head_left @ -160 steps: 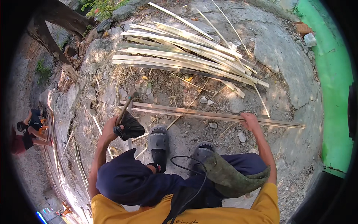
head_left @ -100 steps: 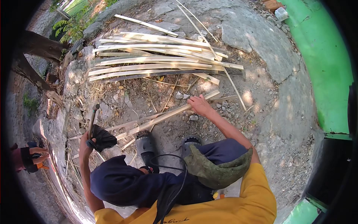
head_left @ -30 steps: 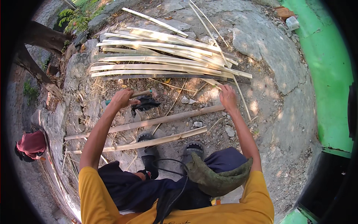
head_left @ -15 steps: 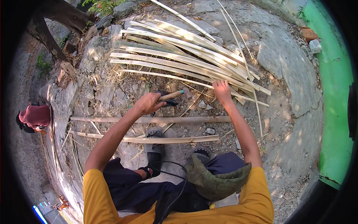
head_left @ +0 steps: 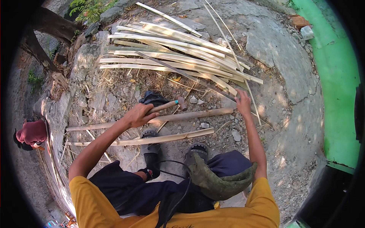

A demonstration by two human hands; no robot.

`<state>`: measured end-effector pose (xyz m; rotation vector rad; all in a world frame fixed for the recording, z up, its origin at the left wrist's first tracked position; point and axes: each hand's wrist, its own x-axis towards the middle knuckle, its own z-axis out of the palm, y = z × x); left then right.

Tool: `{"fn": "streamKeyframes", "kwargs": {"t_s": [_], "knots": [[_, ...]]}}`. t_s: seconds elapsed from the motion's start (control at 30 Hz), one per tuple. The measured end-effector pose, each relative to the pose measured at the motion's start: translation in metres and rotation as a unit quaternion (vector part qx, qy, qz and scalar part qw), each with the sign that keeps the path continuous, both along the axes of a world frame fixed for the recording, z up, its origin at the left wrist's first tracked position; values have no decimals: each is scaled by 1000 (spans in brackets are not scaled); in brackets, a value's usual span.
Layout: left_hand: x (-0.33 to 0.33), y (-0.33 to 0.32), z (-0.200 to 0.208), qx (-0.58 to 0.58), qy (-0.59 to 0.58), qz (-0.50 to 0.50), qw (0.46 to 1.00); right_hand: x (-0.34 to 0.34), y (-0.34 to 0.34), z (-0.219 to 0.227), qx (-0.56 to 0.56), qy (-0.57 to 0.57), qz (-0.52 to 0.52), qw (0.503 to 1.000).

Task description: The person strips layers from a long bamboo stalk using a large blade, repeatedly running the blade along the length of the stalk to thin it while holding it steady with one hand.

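Note:
My left hand [head_left: 140, 114] is closed around the wooden handle of a hammer [head_left: 163, 107], which has a teal band below its head. The hammer head points to the right, over the ground. My right hand [head_left: 243, 103] grips the near end of a dark-edged bamboo strip [head_left: 182, 74]. This strip slants away to the far left, its other end over a heap of pale split bamboo strips [head_left: 167, 57]. Nearer my feet lie a brownish bamboo length [head_left: 190, 114] and a paler strip [head_left: 178, 136], both roughly crosswise.
A black plastic bag [head_left: 153, 98] lies behind the hammer. Loose stones [head_left: 236, 135] dot the ground. A green wall [head_left: 338, 91] borders the right side, tree trunks [head_left: 53, 24] the far left. Another person in a maroon top [head_left: 33, 131] is at the left edge.
My right hand has moved slightly nearer me and right, and the strip in it now slants more steeply, showing a dark side. My left hand keeps the hammer. The whole view has shifted.

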<state>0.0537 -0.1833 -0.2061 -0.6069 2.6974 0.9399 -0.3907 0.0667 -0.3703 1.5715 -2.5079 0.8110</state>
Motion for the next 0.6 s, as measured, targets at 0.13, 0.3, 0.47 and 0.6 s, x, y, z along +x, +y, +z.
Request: {"fn": "streamKeyframes", "kwargs": {"t_s": [0.13,0.3,0.47,0.6], "knots": [[-38,26,-5,72,29,65,995,7,9,-2,-2,-447,-109,888],[-98,80,-20,116,104,121,980,113,-3,74,104,-798,63,590],[-142,151,-56,132,181,96,970,147,-13,100,-34,-858,100,503],[-142,158,-53,162,152,37,974,131,24,63,-177,-852,-24,492]]}}
